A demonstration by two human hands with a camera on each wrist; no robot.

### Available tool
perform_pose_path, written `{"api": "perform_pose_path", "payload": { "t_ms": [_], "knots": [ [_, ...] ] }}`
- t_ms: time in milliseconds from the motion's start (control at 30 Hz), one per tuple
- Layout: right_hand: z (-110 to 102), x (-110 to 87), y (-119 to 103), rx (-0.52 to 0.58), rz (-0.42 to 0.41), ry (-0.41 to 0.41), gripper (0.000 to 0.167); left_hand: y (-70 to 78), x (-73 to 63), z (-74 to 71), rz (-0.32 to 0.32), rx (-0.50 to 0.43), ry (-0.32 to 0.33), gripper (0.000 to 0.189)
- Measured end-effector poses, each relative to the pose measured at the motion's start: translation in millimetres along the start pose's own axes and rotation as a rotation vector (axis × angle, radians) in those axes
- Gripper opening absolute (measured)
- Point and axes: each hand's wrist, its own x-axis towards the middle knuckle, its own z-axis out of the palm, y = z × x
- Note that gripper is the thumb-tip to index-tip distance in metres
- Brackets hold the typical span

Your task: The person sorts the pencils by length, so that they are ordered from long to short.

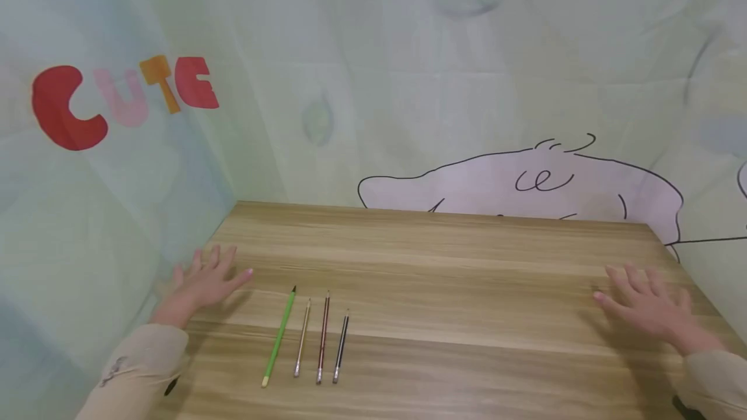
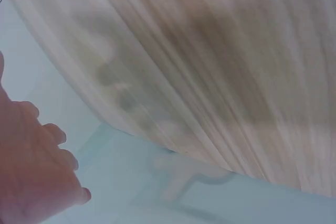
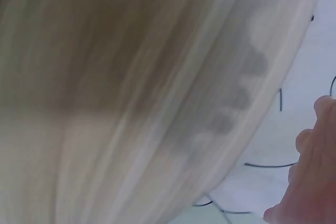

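Pale printed fabric [image 1: 280, 76] bearing the word CUTE [image 1: 70, 109] backed a wood-grain worktop [image 1: 467, 316]. Left of centre, four pencils lay side by side and apart: green pencil [image 1: 280, 336], gold pencil [image 1: 302, 338], dark red pencil [image 1: 323, 337] and black pencil [image 1: 341, 346], tips pointing away from the person. Each was presumably light, stiff and smooth, with a fragile point; mid-shaft seemed the best place to pinch, though close neighbours might crowd the grasp. Left hand [image 1: 204, 282], near the green pencil, and right hand [image 1: 650, 306], well apart from all four, hovered with fingers spread wide, holding nothing.
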Motion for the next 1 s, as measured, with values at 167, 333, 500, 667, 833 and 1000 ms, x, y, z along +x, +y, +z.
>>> {"api": "perform_pose_path", "payload": {
  "t_ms": [167, 333, 500, 667, 833, 1000],
  "knots": [
    [-1.5, 3.8, -15.9, 0.001, -0.028, 0.012, 0.078, 6.2, -1.3, 0.5, 0.024, 0.03, 0.015, 0.086],
    [-4.8, 7.9, -37.6, -0.005, -0.055, 0.02, 0.079, 15.5, -4.2, 4.1, 0.047, 0.031, 0.021, 0.084],
    [-9.2, 10.3, -61.1, -0.003, -0.096, 0.038, 0.077, 21.7, -7.8, 6.6, 0.069, 0.032, 0.043, 0.083],
    [-12.1, 11.9, -86.8, 0.075, -0.157, 0.033, 0.075, 26.6, -13.1, 8.7, 0.113, 0.017, 0.066, 0.085],
    [-10.6, 15.4, -114.3, 0.229, -0.278, 0.043, 0.075, 32.2, -18.7, 10.7, 0.204, -0.052, 0.127, 0.08],
    [-7.2, 19.5, -141.1, 0.333, -0.372, 0.071, 0.075, 34.9, -19.5, 15.2, 0.283, -0.146, 0.15, 0.067]
  ]
}}
